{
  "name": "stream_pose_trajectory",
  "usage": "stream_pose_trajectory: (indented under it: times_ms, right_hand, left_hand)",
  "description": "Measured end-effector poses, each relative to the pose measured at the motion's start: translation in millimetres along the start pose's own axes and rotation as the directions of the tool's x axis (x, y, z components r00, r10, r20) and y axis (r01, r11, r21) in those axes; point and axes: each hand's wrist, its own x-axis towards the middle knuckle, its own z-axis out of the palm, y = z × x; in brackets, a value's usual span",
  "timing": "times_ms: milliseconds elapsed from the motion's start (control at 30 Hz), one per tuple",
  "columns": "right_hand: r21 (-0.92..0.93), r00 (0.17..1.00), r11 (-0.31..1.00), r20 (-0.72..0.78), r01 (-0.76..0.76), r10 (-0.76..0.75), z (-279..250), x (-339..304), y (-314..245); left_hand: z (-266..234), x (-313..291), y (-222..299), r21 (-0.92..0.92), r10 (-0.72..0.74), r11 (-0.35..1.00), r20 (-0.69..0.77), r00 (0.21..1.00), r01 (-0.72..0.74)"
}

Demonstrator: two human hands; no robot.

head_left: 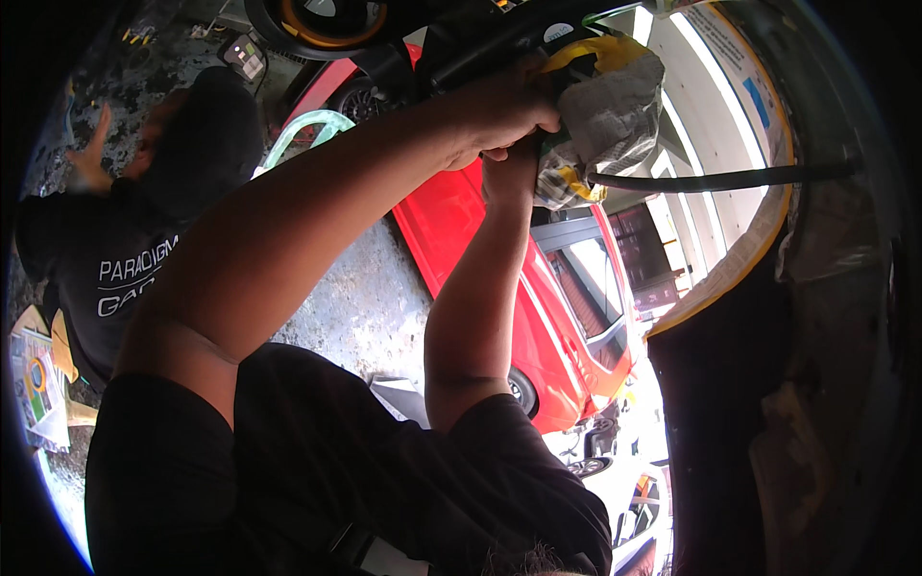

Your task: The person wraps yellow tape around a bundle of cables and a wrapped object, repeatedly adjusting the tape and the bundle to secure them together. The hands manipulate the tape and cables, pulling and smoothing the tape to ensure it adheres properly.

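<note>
Both my arms reach up to a bundle of crumpled grey newspaper (615,108) bound with yellow tape, at the upper middle. My left hand (509,104) is closed at its left side, fingers curled; what they grip is hidden. Just below it, my right hand (514,168) comes up against the paper's lower left. Its fingers are hidden behind the left hand and the paper. A thin black hose (720,180) runs from the paper toward the right.
Yellow tape (740,278) edges a curved opening in a dark panel at right. Beyond stand a red car (567,336) and a white car (653,518). Left, a co-worker (115,240) in a black cap and shirt bends close by. A black round part (322,24) hangs above.
</note>
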Motion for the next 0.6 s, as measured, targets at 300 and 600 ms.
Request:
stream_pose_trajectory:
  times_ms: [300, 600]
  right_hand:
    - [0.366, 0.977, 0.906, 0.049, -0.212, 0.209, 0.4, -7.3, -24.5]
    - [0.504, 0.988, 0.858, -0.153, 0.1, -0.025, 18.2, -39.3, -80.9]
  left_hand:
    - [-7.3, -19.9, 8.5, -0.112, 0.019, 0.994, 0.025, 0.999, -0.016]
    - [-19.9, -46.4, -59.7, 0.638, 0.752, 0.536, -0.063, 0.656, -0.553]
